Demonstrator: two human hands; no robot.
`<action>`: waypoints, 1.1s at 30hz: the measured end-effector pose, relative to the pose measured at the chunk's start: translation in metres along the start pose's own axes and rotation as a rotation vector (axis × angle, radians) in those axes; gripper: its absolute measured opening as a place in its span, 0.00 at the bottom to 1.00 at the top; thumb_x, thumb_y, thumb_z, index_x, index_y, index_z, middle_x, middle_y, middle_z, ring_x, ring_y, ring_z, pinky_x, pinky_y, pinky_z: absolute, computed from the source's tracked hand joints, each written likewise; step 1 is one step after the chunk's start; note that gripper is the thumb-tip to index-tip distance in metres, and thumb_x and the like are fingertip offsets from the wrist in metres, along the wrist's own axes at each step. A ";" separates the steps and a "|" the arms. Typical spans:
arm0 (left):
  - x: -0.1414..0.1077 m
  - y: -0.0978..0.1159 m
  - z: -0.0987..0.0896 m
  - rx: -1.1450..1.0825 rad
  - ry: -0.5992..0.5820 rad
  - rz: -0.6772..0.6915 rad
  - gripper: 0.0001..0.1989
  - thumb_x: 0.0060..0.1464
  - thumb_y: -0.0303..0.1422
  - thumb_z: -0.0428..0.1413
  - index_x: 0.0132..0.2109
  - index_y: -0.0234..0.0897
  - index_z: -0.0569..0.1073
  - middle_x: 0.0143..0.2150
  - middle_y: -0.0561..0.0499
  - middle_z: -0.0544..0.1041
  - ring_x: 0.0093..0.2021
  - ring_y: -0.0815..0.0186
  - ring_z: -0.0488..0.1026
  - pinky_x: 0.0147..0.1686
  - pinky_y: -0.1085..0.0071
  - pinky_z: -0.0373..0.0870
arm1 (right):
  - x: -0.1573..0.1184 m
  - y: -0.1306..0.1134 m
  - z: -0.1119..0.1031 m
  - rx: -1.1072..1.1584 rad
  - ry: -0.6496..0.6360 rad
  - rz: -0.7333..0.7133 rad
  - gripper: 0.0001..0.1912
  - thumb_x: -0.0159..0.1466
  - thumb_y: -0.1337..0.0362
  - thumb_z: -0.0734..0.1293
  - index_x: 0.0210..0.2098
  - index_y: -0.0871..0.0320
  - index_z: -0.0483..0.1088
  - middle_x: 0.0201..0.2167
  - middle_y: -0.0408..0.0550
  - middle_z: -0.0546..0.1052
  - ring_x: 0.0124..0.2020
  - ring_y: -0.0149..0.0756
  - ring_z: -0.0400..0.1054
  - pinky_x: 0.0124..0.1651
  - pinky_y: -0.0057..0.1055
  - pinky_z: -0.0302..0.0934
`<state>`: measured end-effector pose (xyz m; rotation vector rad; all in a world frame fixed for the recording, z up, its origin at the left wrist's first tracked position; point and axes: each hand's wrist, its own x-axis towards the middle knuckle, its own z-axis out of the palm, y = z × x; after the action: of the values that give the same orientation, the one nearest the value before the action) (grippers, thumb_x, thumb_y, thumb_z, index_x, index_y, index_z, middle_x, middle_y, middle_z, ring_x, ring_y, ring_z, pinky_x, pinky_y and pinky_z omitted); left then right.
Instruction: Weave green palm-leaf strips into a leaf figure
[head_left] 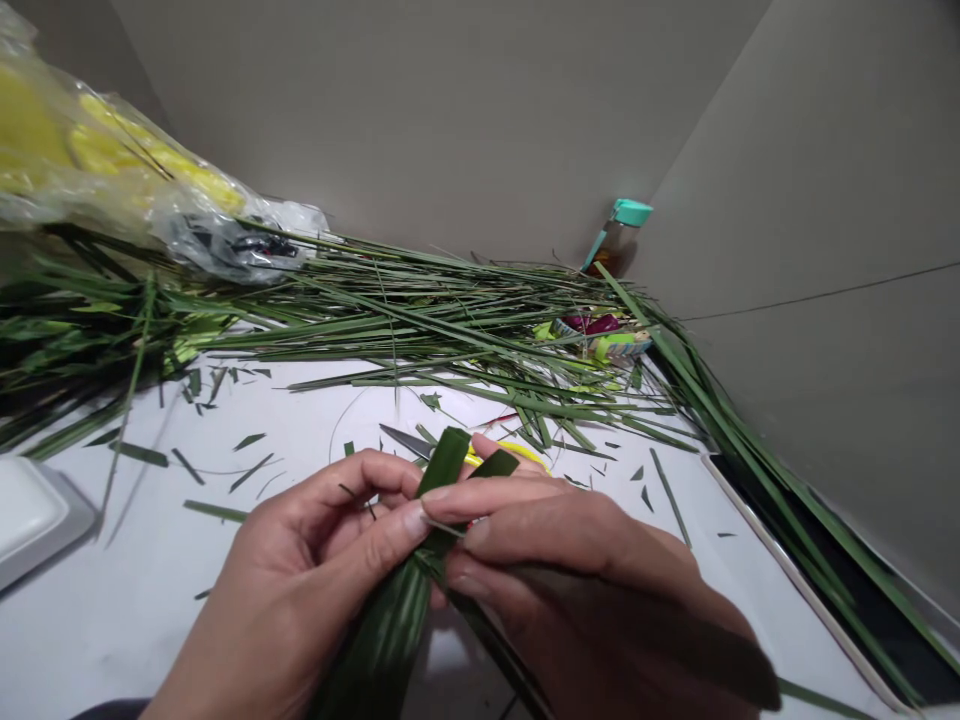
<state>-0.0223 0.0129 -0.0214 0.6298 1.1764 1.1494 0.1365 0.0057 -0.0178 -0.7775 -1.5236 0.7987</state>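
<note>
Both hands are held low and centred in the view, above a white tabletop [247,480]. Left hand [300,570] pinches a broad, folded green leaf strip [382,630] between thumb and forefinger, a firm grasp. Right hand [592,570] has its fingers closed across the same strip near the fold, with a narrower green leaf end [495,464] rising beside them; the right thumb is hidden, so its contact cannot be told. Steel scissors with a yellow plastic handle [510,453] lie just beyond the fingers, not held, blades pointing left. Behind them spreads a heap of long, narrow green leaves [420,320]. Small cut green leaf scraps [139,454] are scattered on the tabletop. A crumpled clear plastic bag with yellow contents [97,150] sits at upper left; a small amber-filled bottle with a teal cap [619,240] stands in the far corner.
</note>
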 end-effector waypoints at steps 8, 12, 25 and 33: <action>0.005 -0.006 0.014 -0.026 -0.026 -0.053 0.14 0.39 0.41 0.70 0.37 0.48 0.82 0.20 0.59 0.79 0.24 0.57 0.81 0.18 0.72 0.75 | -0.001 -0.003 0.003 -0.011 0.117 0.075 0.13 0.59 0.75 0.75 0.36 0.47 0.80 0.36 0.36 0.85 0.37 0.35 0.81 0.48 0.31 0.75; 0.012 -0.004 0.025 -0.030 -0.022 -0.067 0.17 0.39 0.43 0.70 0.40 0.49 0.82 0.21 0.58 0.81 0.28 0.54 0.83 0.19 0.70 0.77 | -0.002 -0.003 0.002 -0.015 0.118 0.062 0.13 0.61 0.76 0.74 0.37 0.49 0.79 0.36 0.36 0.85 0.39 0.33 0.81 0.51 0.30 0.74; 0.016 -0.003 0.023 0.021 -0.026 -0.054 0.18 0.38 0.43 0.70 0.40 0.48 0.82 0.22 0.55 0.81 0.28 0.53 0.82 0.21 0.68 0.77 | -0.001 -0.003 0.008 0.169 0.202 0.280 0.10 0.57 0.74 0.74 0.31 0.51 0.80 0.32 0.41 0.84 0.30 0.36 0.80 0.29 0.28 0.77; 0.016 -0.001 0.019 0.050 -0.017 -0.040 0.19 0.38 0.43 0.70 0.40 0.47 0.82 0.23 0.54 0.82 0.29 0.52 0.82 0.22 0.67 0.77 | -0.001 0.000 0.008 0.170 0.201 0.227 0.12 0.58 0.75 0.74 0.33 0.50 0.80 0.33 0.39 0.84 0.28 0.33 0.79 0.30 0.27 0.76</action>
<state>-0.0051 0.0305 -0.0221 0.6505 1.2014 1.0819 0.1291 0.0043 -0.0187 -0.8853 -1.1858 0.9737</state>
